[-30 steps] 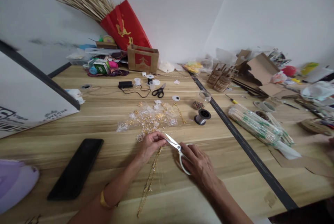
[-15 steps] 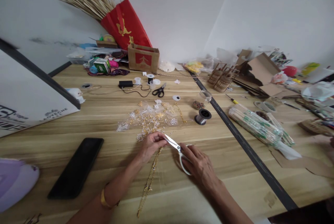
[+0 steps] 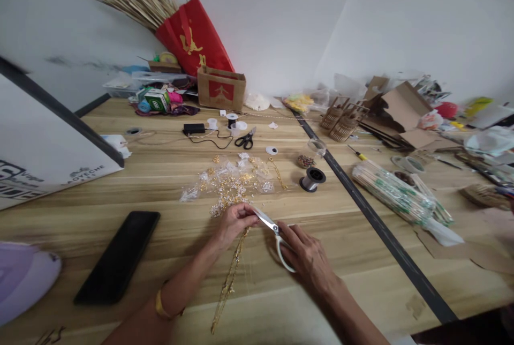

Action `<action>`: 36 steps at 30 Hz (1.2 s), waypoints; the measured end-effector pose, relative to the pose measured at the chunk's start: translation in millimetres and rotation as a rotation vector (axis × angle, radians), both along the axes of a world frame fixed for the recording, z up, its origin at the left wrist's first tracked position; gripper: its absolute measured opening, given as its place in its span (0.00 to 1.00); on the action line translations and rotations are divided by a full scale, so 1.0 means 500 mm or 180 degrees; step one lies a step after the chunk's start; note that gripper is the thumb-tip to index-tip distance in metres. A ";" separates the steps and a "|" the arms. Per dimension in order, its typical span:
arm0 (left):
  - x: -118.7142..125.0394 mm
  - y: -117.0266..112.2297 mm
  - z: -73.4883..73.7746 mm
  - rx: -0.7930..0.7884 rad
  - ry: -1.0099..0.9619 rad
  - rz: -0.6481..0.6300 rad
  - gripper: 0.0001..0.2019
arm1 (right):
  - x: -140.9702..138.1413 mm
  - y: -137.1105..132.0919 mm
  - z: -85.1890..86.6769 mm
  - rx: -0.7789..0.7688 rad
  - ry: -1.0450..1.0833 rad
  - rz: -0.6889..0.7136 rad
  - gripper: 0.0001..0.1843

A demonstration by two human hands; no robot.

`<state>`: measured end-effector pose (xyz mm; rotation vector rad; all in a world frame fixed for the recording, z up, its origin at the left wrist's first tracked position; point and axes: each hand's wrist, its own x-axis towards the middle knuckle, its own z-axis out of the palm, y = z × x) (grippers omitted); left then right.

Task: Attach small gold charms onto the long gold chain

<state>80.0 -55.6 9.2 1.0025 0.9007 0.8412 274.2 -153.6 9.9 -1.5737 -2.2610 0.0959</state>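
My left hand (image 3: 235,223) pinches the end of a gold chain (image 3: 231,275) strung with small clear pieces. The chain trails from the fingers down the table toward me. White-handled scissors (image 3: 284,253) are in my right hand (image 3: 307,254), fingers wrapped in the handle loops. The blade tips reach the left fingertips; whether anything lies between the blades is too small to tell. Just beyond my hands lies a spread of gold and clear beads (image 3: 233,187) on plastic bags. A short gold chain (image 3: 278,173) rests to their right.
A wire spool (image 3: 312,179) and a cup of beads (image 3: 307,160) stand right of the beads. Black-handled scissors (image 3: 244,140) lie behind. A phone (image 3: 117,258) is on the left. Wrapped sticks (image 3: 391,192) lie right of the black strip (image 3: 361,205). A paper bag (image 3: 220,89) stands at the back.
The scissor blades look closer together than before. Both hands and the chain stay in nearly the same place.
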 end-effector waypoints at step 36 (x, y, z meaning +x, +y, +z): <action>-0.021 0.011 0.026 0.0038 -0.0082 0.0135 0.13 | -0.010 0.039 0.100 -0.0633 0.0043 0.0055 0.15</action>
